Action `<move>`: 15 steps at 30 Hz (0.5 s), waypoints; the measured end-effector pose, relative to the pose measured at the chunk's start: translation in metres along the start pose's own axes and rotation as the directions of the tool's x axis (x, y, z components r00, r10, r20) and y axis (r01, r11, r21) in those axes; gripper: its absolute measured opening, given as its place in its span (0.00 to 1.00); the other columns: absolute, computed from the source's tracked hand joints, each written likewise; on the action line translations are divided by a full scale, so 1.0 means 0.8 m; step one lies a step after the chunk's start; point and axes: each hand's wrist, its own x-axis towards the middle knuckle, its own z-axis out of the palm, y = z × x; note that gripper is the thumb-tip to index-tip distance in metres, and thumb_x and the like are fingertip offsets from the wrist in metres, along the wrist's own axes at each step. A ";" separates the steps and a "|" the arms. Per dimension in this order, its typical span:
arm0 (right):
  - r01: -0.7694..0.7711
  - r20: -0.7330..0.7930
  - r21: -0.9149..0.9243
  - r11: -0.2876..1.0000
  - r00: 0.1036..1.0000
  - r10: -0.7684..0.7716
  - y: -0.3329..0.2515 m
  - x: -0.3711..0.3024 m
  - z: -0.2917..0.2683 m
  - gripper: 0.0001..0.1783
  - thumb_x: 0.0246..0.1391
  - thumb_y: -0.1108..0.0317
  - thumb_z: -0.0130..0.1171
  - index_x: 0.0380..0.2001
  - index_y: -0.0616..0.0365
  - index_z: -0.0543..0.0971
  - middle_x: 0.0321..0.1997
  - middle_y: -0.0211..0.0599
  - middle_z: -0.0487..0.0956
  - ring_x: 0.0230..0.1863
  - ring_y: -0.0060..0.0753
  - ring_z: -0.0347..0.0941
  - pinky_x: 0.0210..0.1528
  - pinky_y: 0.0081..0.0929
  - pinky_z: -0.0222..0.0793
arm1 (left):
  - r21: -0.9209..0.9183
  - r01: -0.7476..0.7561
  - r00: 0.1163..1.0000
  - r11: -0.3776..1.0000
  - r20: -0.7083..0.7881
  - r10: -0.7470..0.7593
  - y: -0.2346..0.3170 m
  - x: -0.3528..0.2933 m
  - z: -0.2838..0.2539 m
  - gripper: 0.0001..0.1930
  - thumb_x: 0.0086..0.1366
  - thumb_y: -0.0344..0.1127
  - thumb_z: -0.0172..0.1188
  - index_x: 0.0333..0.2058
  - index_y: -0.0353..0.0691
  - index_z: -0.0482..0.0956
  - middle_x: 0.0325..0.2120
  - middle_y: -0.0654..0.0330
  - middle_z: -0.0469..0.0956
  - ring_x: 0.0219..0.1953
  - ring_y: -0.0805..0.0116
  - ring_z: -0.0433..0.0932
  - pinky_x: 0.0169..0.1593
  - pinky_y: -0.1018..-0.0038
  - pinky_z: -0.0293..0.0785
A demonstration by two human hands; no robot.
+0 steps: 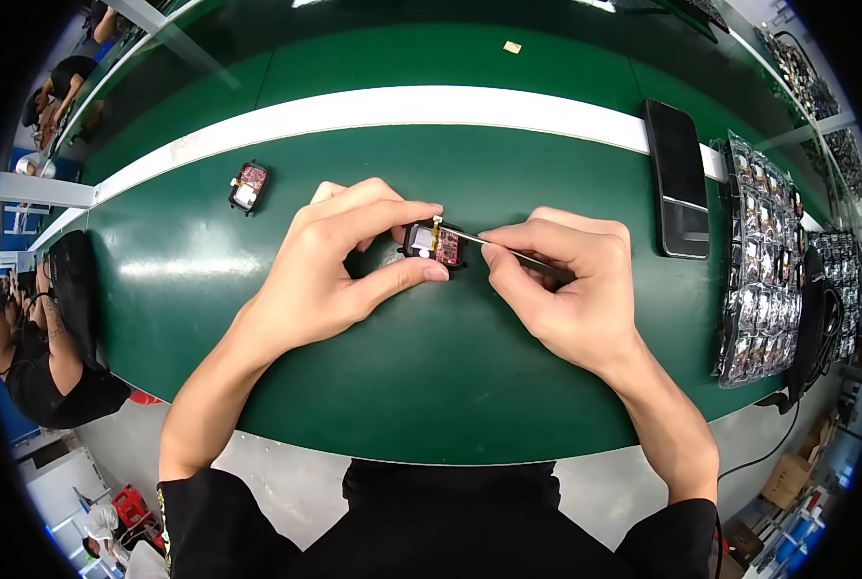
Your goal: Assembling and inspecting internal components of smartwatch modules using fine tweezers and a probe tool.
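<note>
Near the middle of the green table, my left hand pinches a small electronic device between thumb and index finger. The device has an open black case, with a red circuit board and a silvery-white block inside. My right hand is closed around slim metal tweezers, held like a pen. Their tip reaches a small white and yellow piece at the top edge of the device; whether it grips that piece I cannot tell. A similar open device lies apart on the table, to the left beyond my left hand.
A black phone-like slab lies across the white strip at the right. Beside it stand clear plastic trays of small parts and a dark bundled cable. A small tan piece lies farther back. Other people sit at the left.
</note>
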 end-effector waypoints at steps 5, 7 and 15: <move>0.028 0.004 -0.009 1.000 1.000 -0.028 -0.001 0.001 0.000 0.03 0.55 0.81 0.70 0.33 0.66 0.90 0.21 0.33 0.81 0.18 0.19 0.72 0.21 0.24 0.63 | -0.003 -0.004 1.000 1.000 0.002 0.004 0.000 0.000 0.001 0.26 0.57 0.36 0.84 0.55 0.40 0.91 0.33 0.64 0.80 0.31 0.69 0.66 0.42 0.68 0.61; 0.027 -0.009 -0.003 1.000 1.000 -0.028 0.000 0.000 -0.001 0.03 0.55 0.82 0.70 0.33 0.66 0.90 0.21 0.33 0.81 0.17 0.19 0.72 0.20 0.24 0.63 | 0.000 -0.007 1.000 1.000 0.003 0.007 0.000 -0.001 0.001 0.26 0.57 0.36 0.84 0.55 0.40 0.91 0.33 0.64 0.80 0.31 0.69 0.66 0.42 0.69 0.61; 0.048 -0.017 -0.024 0.999 0.999 -0.048 0.002 0.000 0.001 0.03 0.55 0.82 0.70 0.33 0.66 0.90 0.21 0.34 0.80 0.17 0.21 0.72 0.20 0.25 0.62 | 0.006 0.007 1.000 1.000 0.007 -0.007 0.002 -0.001 -0.001 0.26 0.56 0.36 0.84 0.54 0.39 0.91 0.33 0.64 0.82 0.32 0.69 0.66 0.43 0.69 0.61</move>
